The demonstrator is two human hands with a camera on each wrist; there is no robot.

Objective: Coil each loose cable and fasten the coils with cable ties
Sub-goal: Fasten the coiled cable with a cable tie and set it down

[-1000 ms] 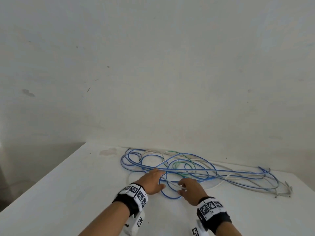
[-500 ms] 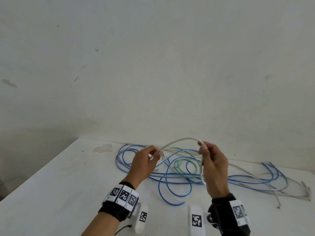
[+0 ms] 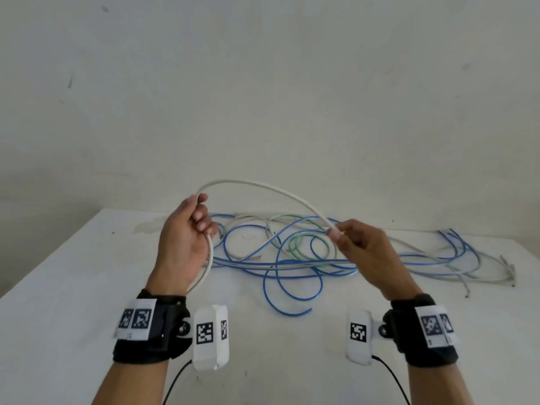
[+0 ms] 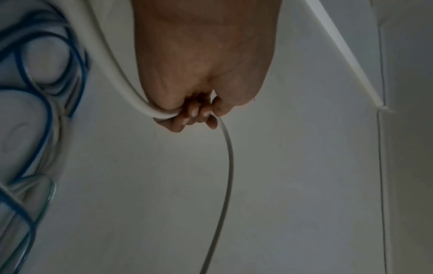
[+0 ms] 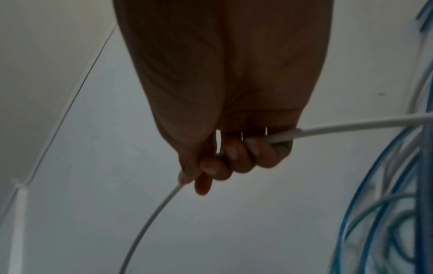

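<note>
A white cable point(image 3: 257, 187) arcs in the air between my two hands above the white table point(image 3: 73, 273). My left hand point(image 3: 187, 238) grips it at the left, fingers curled round it, and its tail hangs down past the palm point(image 4: 110, 70). At the right, my right hand point(image 3: 356, 247) pinches the same cable point(image 5: 339, 130) between thumb and fingers; from there it runs down into the tangle. Behind the hands lies a tangle of blue cables point(image 3: 292, 276), with a green cable point(image 3: 295, 244) and other pale ones mixed in. No cable ties are visible.
The tangle stretches right to loose cable ends point(image 3: 508, 270) near the table's right side. A plain wall point(image 3: 263, 97) rises right behind the table. Bare table surface lies left of my left hand and in front of my wrists.
A second ago both hands lay low on the tangle. They have since picked up the white cable, lifted it and drawn apart, so the arc between them is now wider and higher.
</note>
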